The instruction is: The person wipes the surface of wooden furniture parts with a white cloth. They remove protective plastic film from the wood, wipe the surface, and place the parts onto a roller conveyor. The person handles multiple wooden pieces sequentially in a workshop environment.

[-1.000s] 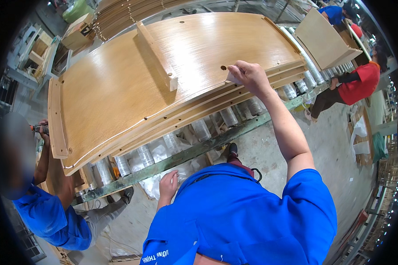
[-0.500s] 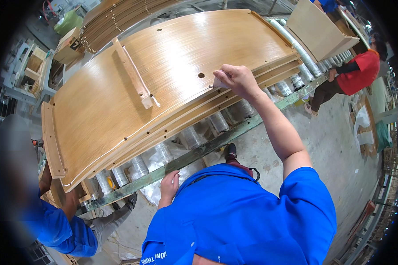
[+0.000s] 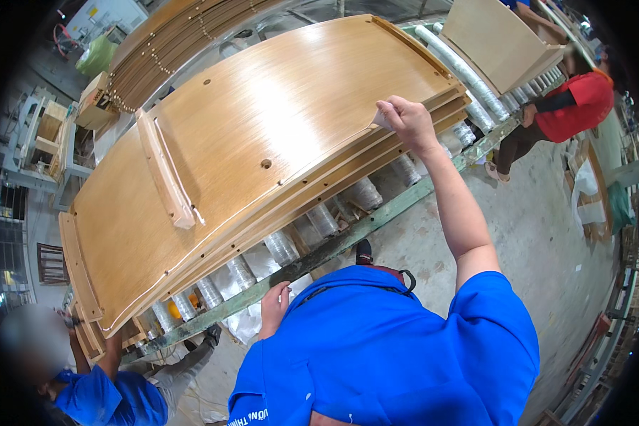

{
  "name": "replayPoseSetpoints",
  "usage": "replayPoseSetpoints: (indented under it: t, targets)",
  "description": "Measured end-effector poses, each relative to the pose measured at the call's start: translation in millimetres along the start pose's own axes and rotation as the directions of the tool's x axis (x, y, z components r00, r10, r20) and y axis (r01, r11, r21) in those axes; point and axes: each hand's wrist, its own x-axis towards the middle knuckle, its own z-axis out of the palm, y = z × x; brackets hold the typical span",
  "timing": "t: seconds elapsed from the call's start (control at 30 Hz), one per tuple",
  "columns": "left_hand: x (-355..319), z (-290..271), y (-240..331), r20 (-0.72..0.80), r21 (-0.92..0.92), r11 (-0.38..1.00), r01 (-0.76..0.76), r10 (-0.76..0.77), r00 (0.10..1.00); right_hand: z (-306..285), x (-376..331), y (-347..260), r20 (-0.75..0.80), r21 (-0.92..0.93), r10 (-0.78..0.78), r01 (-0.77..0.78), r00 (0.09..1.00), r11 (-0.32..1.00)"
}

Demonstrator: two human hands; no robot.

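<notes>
My right hand [image 3: 410, 126] is closed around a small white glue applicator [image 3: 381, 118], mostly hidden by the fingers. Its tip is at the near edge of a curved, glossy wooden panel [image 3: 227, 135]. A thin white bead of glue [image 3: 220, 228] runs along that edge, left of the hand. My left hand [image 3: 275, 307] hangs low in front of my body, near a green rail [image 3: 305, 263]; its fingers are curled and nothing shows in them. Across the panel's left part lies a wooden batten [image 3: 165, 170], with a white line beside it. Another batten [image 3: 80, 273] sits along the left end.
More panels [image 3: 362, 174] are stacked underneath, on wrapped rollers [image 3: 322, 221]. A person in blue [image 3: 113, 387] is at the left end. Another in red [image 3: 571, 110] stands at the far right beside a pale wooden piece [image 3: 497, 46]. Curved boards [image 3: 170, 50] are piled behind.
My right hand has moved right along the near edge, and the white bead extends further. The panel appears further left in view. My left hand stays low, nearly unmoved.
</notes>
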Motion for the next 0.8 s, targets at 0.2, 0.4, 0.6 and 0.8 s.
replayPoseSetpoints:
  t: [0.2,0.4,0.6,0.8]
  targets:
    - [19,20,22,0.019,0.006,1.000,0.014,-0.014,1.000,-21,14,43,-0.025,-0.058,0.041,-0.042,0.999,0.997]
    - [32,28,43,0.049,0.039,0.999,-0.014,0.012,0.999,-20,19,58,-0.002,-0.081,0.008,-0.008,1.000,0.997]
    - [40,41,49,0.043,0.074,0.997,-0.007,0.004,0.999,-30,28,78,-0.001,-0.003,0.057,-0.057,0.998,0.998]
    - [48,63,65,0.060,0.090,0.995,0.049,-0.054,0.997,-50,43,125,-0.103,-0.028,0.081,-0.084,0.991,0.996]
